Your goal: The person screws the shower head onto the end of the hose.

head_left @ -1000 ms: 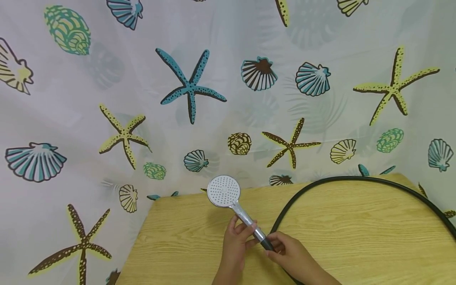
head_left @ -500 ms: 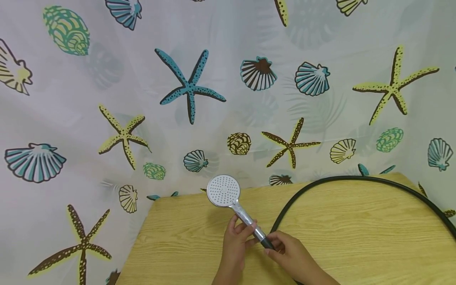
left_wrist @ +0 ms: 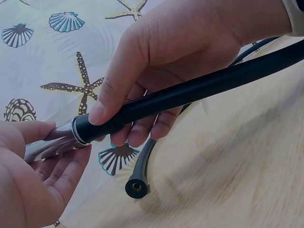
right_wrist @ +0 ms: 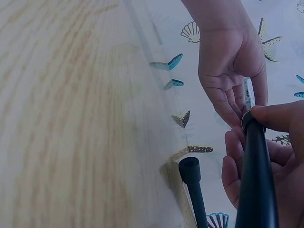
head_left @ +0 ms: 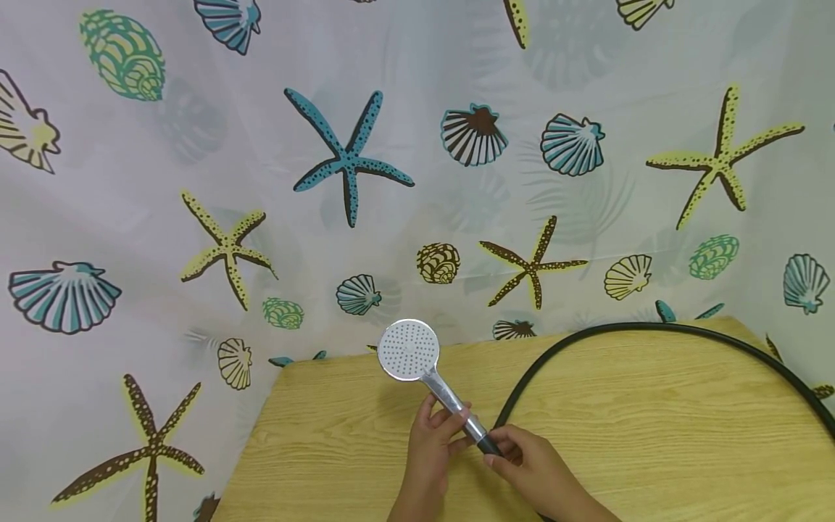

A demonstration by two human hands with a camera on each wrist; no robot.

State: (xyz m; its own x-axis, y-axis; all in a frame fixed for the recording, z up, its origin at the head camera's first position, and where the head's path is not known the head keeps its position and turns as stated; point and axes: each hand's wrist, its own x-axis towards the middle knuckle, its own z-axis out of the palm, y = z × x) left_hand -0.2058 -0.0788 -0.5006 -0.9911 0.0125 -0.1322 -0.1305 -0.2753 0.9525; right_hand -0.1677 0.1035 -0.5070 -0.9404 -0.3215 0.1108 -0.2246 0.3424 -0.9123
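A chrome hand shower head (head_left: pixel 409 350) with a round dotted white face is held above the table, tilted up to the left. My left hand (head_left: pixel 430 442) grips its handle (head_left: pixel 449 397) between thumb and fingers. My right hand (head_left: pixel 538 467) pinches the end of a black hose (head_left: pixel 613 326), which meets the bottom of the handle. In the left wrist view, a bright rim (left_wrist: pixel 76 130) shows where hose and handle meet. The hose's other end (left_wrist: pixel 137 187) is loose and has a widened tip with a hole. My left palm hides part of the handle.
The hose arches over the right side of the wooden table (head_left: pixel 326 435) and leaves the view at the right. Behind and beside the table hangs a white curtain (head_left: pixel 417 203) printed with shells and starfish.
Almost nothing differs. The shower head's face has shifted very slightly, and both hands keep the same grip on the handle and the hose.
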